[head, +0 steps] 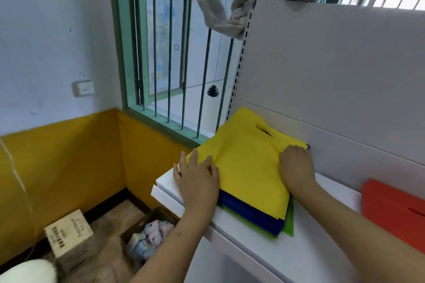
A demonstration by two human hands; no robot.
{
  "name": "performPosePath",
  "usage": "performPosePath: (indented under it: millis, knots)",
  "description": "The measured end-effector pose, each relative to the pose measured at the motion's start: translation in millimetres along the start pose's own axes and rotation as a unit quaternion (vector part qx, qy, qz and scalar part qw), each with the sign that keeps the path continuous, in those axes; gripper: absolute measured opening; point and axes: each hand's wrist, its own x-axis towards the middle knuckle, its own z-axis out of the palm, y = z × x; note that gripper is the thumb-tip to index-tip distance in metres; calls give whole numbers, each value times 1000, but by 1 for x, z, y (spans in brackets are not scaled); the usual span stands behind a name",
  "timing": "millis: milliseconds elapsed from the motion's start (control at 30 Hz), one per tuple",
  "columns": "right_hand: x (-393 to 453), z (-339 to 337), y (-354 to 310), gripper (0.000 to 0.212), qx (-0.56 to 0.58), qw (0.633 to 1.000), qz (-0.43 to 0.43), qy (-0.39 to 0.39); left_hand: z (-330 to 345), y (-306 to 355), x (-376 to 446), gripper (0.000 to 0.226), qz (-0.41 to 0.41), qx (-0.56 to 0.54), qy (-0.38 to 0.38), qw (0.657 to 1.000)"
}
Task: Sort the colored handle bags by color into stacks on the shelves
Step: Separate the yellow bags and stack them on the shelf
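Note:
A yellow handle bag [247, 163] lies on top of a pile at the left end of the white shelf [271, 250]. Blue bags [248, 213] and a green bag [290, 220] show beneath it at the pile's near edge. My left hand [195, 177] rests flat with straight fingers on the yellow bag's left edge, where the fabric bunches. My right hand [296, 167] lies on the bag's right side with its fingers bent down at the far corner; the fingertips are hidden. An orange bag stack [393, 211] lies apart at the right.
The shelf's white back panel [333, 64] rises behind the pile. A barred window [170, 53] stands to the left with a hanging pine cone [213, 91]. Below on the floor stand a wooden box [69, 234] and a carton of packets [149, 234].

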Motion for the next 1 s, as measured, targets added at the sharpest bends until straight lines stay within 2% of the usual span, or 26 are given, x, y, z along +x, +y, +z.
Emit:
performPosePath:
  millis: [33, 67, 100, 133, 200, 233, 267, 333, 400, 467, 667, 800, 867, 1000]
  knots:
    - [3, 6, 3, 19, 18, 1000, -9, 9, 1, -1, 0, 32, 5, -1, -2, 1000]
    - [6, 13, 7, 29, 62, 998, -16, -25, 1, -2, 0, 32, 7, 1, -4, 1000]
    - [7, 19, 12, 33, 82, 996, -14, -7, 0, -3, -1, 32, 14, 7, -10, 1000]
    - [1, 15, 15, 30, 76, 997, -7, -6, -2, -4, -2, 32, 28, 20, -11, 999]
    - [-17, -5, 20, 10, 108, 994, 8, -3, -6, -3, -2, 32, 70, 44, -17, 996]
    - [-23, -9, 27, 18, 160, 986, 41, 28, -9, -2, -2, 30, 81, 43, -22, 996]
    - [-30, -11, 37, 28, 212, 973, 77, 44, -12, 3, -3, 30, 88, 25, -23, 996]
    - [-54, -17, 61, 33, 270, 950, 136, 76, -23, 21, -11, 33, 78, -80, -50, 992]
    - [-87, -24, 88, 32, 266, 942, 174, 108, -39, 49, -22, 36, 48, -214, -103, 970]
    - [-123, -29, 114, 31, 279, 928, 210, 131, -52, 76, -33, 38, 44, -285, -148, 946]
    - [-237, -55, 194, 31, 272, 893, 316, 169, -53, 162, -91, 36, 158, -263, -233, 923]
    - [-312, -53, 254, 39, 308, 844, 390, 204, -44, 224, -162, 29, 220, -283, -292, 886]
    - [-349, -47, 283, 44, 322, 821, 414, 225, -36, 252, -196, 32, 233, -298, -299, 876]
    - [-428, -30, 357, 42, 327, 773, 474, 266, -15, 320, -288, 36, 285, -328, -342, 833]
